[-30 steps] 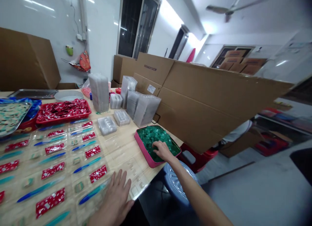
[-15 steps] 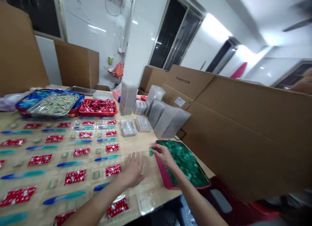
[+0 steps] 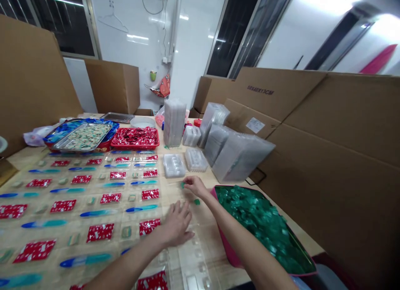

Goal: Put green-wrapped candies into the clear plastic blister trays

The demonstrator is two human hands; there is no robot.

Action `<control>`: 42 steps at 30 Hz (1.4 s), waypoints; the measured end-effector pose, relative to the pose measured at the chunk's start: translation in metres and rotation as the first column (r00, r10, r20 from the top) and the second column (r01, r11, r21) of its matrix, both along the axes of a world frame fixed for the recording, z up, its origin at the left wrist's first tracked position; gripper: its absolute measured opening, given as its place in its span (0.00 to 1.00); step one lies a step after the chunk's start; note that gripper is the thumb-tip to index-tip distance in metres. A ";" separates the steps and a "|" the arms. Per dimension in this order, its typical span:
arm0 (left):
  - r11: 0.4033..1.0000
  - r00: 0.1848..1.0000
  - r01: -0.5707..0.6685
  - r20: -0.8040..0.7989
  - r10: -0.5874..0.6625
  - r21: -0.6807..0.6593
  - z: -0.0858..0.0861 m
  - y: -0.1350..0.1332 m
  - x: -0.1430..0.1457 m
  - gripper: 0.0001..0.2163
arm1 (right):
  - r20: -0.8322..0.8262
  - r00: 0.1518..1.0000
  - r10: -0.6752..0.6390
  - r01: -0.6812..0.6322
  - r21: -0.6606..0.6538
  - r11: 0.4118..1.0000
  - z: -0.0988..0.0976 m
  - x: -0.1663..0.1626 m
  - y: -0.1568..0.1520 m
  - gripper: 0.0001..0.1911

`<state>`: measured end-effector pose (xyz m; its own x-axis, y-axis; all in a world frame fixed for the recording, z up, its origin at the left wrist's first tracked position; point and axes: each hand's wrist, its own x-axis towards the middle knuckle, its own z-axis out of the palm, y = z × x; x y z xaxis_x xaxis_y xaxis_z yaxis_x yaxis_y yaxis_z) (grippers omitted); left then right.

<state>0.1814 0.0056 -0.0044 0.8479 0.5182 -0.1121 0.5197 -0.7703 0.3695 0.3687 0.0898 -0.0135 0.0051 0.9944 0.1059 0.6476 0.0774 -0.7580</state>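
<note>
My right hand (image 3: 196,186) pinches a small green piece (image 3: 183,184) between its fingertips, over the clear plastic trays near the table's middle. Just below it, another small green piece (image 3: 196,202) lies by itself. My left hand (image 3: 178,224) rests palm down on the clear trays, fingers spread and holding nothing. Under and beside it run clear compartment trays (image 3: 195,256). To the left, rows of trays hold red patterned packets (image 3: 100,232), blue-and-teal pen-shaped items (image 3: 98,213) and small pale green items (image 3: 126,231). Right of my forearm stands a pink bin (image 3: 229,248) heaped with shiny green pieces (image 3: 250,211).
Stacks of clear plastic trays (image 3: 240,156) stand behind the bin, with lower stacks (image 3: 173,165) nearer. A red basket of packets (image 3: 135,146) and a metal tray of pale pieces (image 3: 83,136) sit at the back left. Cardboard (image 3: 343,156) walls the right side.
My right hand has moved from the bin's edge leftward and away over the trays, holding a green piece. A loose green piece now lies below it. My left hand stays flat; the view has turned left.
</note>
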 end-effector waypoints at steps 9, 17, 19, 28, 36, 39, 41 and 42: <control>0.998 0.998 0.055 0.019 -0.055 -0.002 0.001 0.003 -0.008 0.31 | 0.396 0.917 0.046 -0.035 -0.034 0.999 0.016 -0.022 0.004 0.07; 0.997 0.996 0.080 0.047 -0.079 -0.002 -0.005 0.007 -0.011 0.32 | 0.537 0.843 0.045 0.014 -0.105 0.994 0.011 -0.029 0.013 0.06; 0.997 0.996 0.078 0.039 -0.078 -0.010 -0.008 0.008 -0.011 0.32 | 0.540 0.840 0.049 0.014 -0.112 0.994 0.016 -0.022 0.009 0.09; 0.994 0.995 0.086 0.054 -0.082 -0.066 -0.005 0.009 -0.014 0.32 | 0.583 0.803 0.125 -0.018 -0.187 0.982 0.020 0.020 -0.062 0.14; 0.996 0.996 0.077 0.054 -0.075 -0.055 -0.009 0.010 -0.013 0.33 | 0.553 0.823 0.128 -0.109 -0.067 0.992 0.033 -0.010 -0.031 0.14; 0.995 0.997 0.076 0.029 -0.074 -0.062 -0.008 0.010 -0.012 0.34 | 0.560 0.814 0.155 -0.152 -0.053 0.987 0.026 -0.022 -0.021 0.14; 0.994 0.997 0.078 0.008 -0.077 -0.072 -0.005 0.010 -0.011 0.34 | 0.571 0.806 0.157 -0.156 -0.051 0.986 0.019 -0.025 -0.019 0.13; 0.995 0.997 0.073 0.000 -0.074 -0.072 -0.004 0.010 -0.011 0.34 | 0.576 0.802 0.157 -0.156 -0.051 0.986 0.016 -0.025 -0.018 0.13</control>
